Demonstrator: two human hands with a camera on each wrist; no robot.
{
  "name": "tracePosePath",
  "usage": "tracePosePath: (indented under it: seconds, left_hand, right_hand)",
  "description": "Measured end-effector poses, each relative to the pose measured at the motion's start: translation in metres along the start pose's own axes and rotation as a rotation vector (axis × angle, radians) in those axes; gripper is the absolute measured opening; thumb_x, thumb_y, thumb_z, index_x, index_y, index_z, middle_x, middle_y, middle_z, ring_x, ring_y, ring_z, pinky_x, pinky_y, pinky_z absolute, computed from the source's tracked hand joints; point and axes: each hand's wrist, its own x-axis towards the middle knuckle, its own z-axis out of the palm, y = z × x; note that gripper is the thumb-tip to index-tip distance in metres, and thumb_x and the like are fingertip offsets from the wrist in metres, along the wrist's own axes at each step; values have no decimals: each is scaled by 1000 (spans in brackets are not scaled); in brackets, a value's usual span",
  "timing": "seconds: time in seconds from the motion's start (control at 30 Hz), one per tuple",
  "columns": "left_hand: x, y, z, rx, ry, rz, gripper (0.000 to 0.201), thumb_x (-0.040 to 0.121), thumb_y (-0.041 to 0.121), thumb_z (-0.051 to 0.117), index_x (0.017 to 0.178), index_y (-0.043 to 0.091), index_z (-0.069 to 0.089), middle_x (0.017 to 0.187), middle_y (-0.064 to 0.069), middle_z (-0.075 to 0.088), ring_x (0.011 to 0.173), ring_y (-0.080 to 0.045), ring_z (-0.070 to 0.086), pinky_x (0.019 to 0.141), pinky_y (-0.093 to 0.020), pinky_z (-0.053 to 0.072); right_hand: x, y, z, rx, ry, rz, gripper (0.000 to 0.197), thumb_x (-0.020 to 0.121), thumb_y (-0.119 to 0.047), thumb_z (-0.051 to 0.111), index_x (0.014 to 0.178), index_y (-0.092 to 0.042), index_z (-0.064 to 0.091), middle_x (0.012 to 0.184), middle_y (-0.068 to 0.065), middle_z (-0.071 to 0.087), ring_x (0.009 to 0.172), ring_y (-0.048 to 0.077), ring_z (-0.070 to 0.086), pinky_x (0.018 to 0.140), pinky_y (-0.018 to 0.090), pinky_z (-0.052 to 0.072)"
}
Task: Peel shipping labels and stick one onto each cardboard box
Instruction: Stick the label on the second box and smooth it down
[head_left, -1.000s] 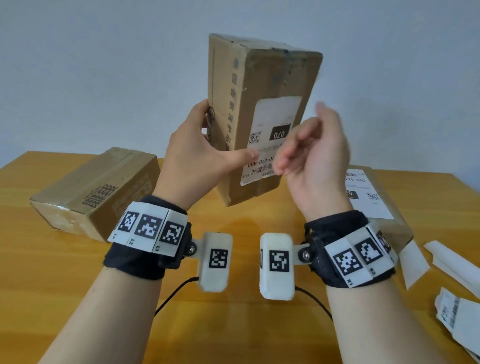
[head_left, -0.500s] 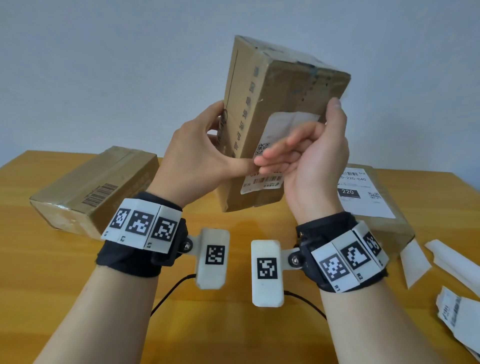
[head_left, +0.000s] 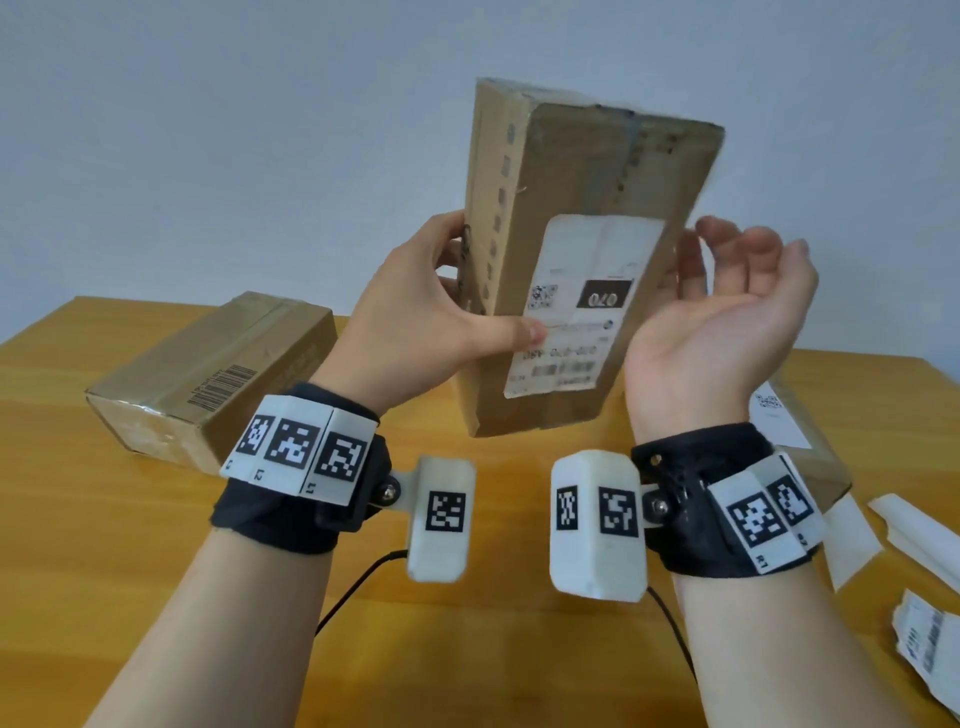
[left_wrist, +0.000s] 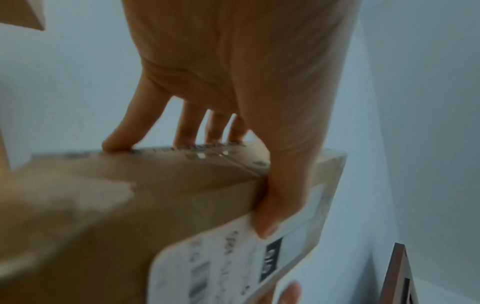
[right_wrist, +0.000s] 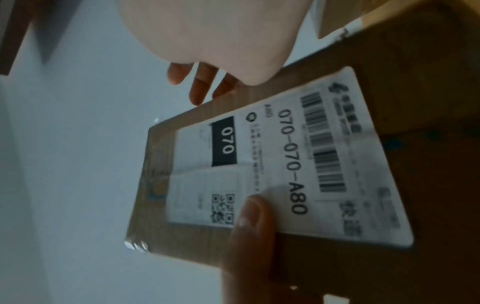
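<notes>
A tall cardboard box (head_left: 582, 171) is held upright in the air above the table. My left hand (head_left: 415, 332) grips its left side, fingers behind and thumb pressed on the white shipping label (head_left: 587, 306) stuck to its front face. The label reads 070-070-A80 (right_wrist: 291, 160) and the thumb (right_wrist: 249, 222) lies on its edge. My right hand (head_left: 727, 306) is at the box's right edge, palm up, fingers loosely spread, holding nothing. In the left wrist view the fingers (left_wrist: 187, 127) reach over the box's far face (left_wrist: 155, 185).
On the wooden table (head_left: 104, 571) lies a second box (head_left: 208, 384) with a barcode at the left. A third box with a label (head_left: 789, 426) sits at the right behind my right wrist. Peeled backing strips (head_left: 914, 530) and loose label sheets (head_left: 930, 644) lie at the right edge.
My right hand has come off the label, where its fingers were pressing, and turned palm up to the right of the box. The left hand keeps its hold on the box.
</notes>
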Motion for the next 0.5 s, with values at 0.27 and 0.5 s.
tracePosePath:
  seconds: [0.27,0.5]
  left_hand:
    - [1,0,3,-91,37,-35,85,72,42,91,147,30,52,125,10,71,102,-1,72,84,-27,63]
    - [-5,11,13,-72,-2,-121,82,80,48,87,145,23,42,121,21,61,103,0,68,82,-29,63]
  right_hand:
    - [-4,18,2,-851,-199,113,61,106,-63,26,142,-24,58,116,-3,76,98,8,76,80,29,62]
    - [-14,13,9,-1062,-213,-54,48,108,-58,27,121,-20,54,95,-10,67,77,-11,66,57,5,46]
